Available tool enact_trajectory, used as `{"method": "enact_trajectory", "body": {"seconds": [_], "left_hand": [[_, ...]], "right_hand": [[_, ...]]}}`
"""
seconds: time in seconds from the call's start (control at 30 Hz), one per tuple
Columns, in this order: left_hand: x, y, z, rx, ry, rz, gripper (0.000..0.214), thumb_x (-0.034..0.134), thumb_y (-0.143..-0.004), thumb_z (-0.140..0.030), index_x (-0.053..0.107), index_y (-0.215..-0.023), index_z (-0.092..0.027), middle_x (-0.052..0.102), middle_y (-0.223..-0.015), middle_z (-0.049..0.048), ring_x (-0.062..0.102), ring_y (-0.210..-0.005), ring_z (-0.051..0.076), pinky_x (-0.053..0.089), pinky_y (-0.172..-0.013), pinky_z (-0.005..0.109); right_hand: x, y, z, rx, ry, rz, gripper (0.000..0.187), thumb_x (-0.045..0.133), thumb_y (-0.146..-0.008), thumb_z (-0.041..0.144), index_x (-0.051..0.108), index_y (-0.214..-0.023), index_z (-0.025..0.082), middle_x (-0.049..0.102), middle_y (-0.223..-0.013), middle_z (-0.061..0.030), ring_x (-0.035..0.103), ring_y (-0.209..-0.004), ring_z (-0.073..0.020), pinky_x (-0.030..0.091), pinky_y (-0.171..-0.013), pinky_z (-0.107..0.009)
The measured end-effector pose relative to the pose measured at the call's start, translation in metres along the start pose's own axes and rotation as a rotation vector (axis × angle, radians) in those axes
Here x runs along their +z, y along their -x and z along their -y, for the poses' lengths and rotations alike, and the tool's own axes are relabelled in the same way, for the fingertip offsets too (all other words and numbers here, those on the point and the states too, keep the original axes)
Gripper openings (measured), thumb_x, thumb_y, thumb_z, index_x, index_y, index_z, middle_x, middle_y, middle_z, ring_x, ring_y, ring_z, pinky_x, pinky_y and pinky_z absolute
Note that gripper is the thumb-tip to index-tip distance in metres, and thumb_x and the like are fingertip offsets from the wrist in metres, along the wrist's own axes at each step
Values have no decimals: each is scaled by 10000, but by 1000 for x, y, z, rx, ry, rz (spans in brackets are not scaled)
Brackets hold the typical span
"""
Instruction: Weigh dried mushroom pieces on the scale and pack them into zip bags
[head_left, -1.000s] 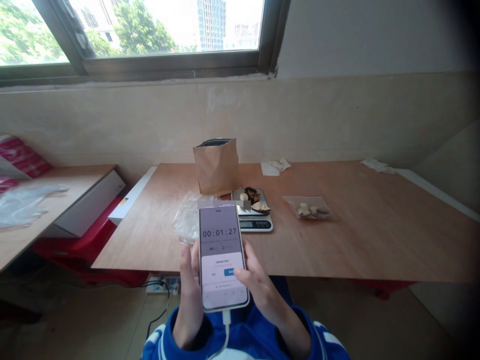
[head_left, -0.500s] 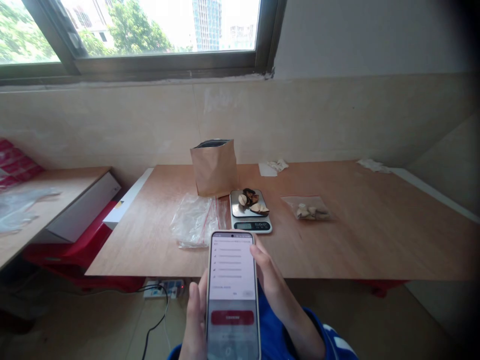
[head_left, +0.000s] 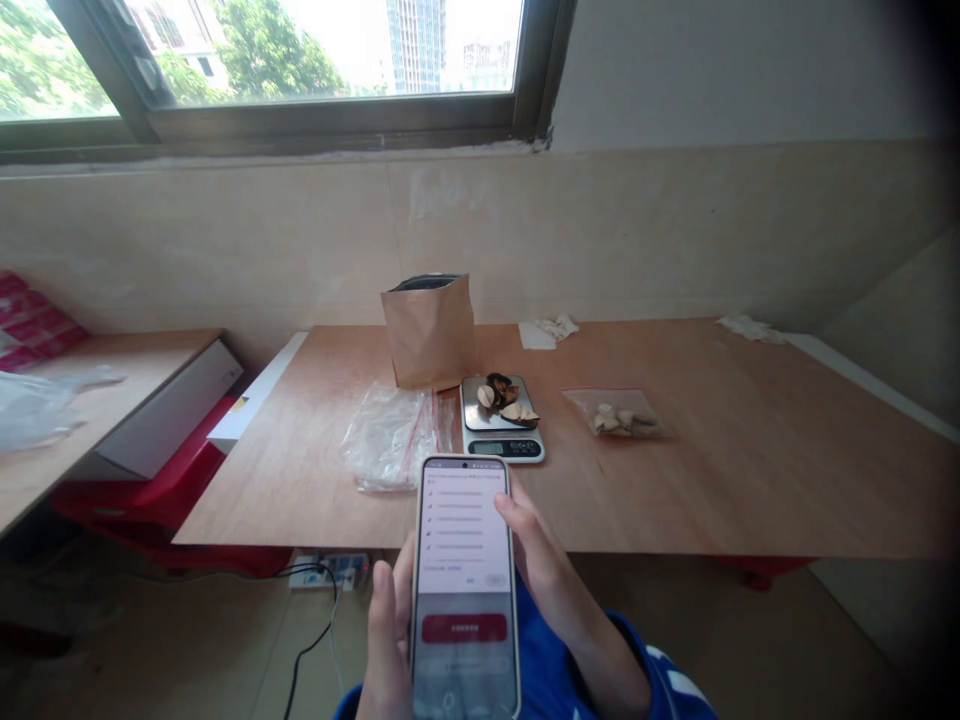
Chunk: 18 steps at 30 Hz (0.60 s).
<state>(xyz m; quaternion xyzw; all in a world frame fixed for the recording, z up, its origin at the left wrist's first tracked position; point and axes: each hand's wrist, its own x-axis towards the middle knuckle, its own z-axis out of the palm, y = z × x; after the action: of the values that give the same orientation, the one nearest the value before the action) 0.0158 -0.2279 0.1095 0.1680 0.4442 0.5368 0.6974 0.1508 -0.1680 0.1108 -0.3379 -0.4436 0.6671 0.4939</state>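
Note:
Between my two hands a smartphone (head_left: 465, 550) is held upright, its lit screen facing me. My left hand (head_left: 390, 630) grips its left edge, thumb raised alongside. On the upper right side, my right hand (head_left: 536, 545) holds the phone, with the thumb over the screen. Just beyond the phone stands a white kitchen scale (head_left: 502, 450). Several dark-shelled pieces with pale insides (head_left: 510, 400) lie on its metal plate; their kind is unclear. The writing on the screen is too small to read.
Behind the scale stands an open brown paper pouch (head_left: 429, 335). Clear zip bags (head_left: 390, 440) lie to the left, and a zip bag with pale pieces (head_left: 622, 420) to the right. Crumpled tissue (head_left: 559, 327) sits near the wall. A power strip (head_left: 326, 573) with cables is below the table (head_left: 720, 450).
My right thumb has shifted slightly left over the phone screen. The whole view has tilted a little; the things on the table stay in place.

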Motion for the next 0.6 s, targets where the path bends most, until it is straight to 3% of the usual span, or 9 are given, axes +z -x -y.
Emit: {"method": "enact_trajectory", "body": {"seconds": [0.13, 0.4, 0.6], "left_hand": [[-5, -3, 2, 20, -8, 45, 715, 369, -809, -677, 488, -1344, -218, 606, -1262, 98, 478, -1247, 317, 375, -1045, 488], [-4, -3, 3, -10, 35, -35, 730, 398, -809, -664, 469, -1356, -186, 595, -1276, 105, 461, -1260, 319, 342, -1070, 482], [0, -4, 2, 5, -11, 5, 741, 373, -813, -674, 453, -1370, -192, 606, -1261, 102, 466, -1256, 318, 349, -1063, 479]], "right_hand": [[1, 2, 4, 13, -5, 29, 419, 427, -916, 434, 451, -1291, 248, 584, -1237, -36, 514, -1182, -224, 372, -1041, -386], [1, 6, 12, -2, -35, 90, 432, 501, -881, 315, 427, -1294, 212, 585, -1237, -55, 532, -1159, -216, 380, -1034, -384], [3, 5, 11, 48, -97, 21, 456, 459, -886, 278, 383, -1333, 231, 591, -1229, -47, 545, -1138, -212, 382, -1027, -385]]}}
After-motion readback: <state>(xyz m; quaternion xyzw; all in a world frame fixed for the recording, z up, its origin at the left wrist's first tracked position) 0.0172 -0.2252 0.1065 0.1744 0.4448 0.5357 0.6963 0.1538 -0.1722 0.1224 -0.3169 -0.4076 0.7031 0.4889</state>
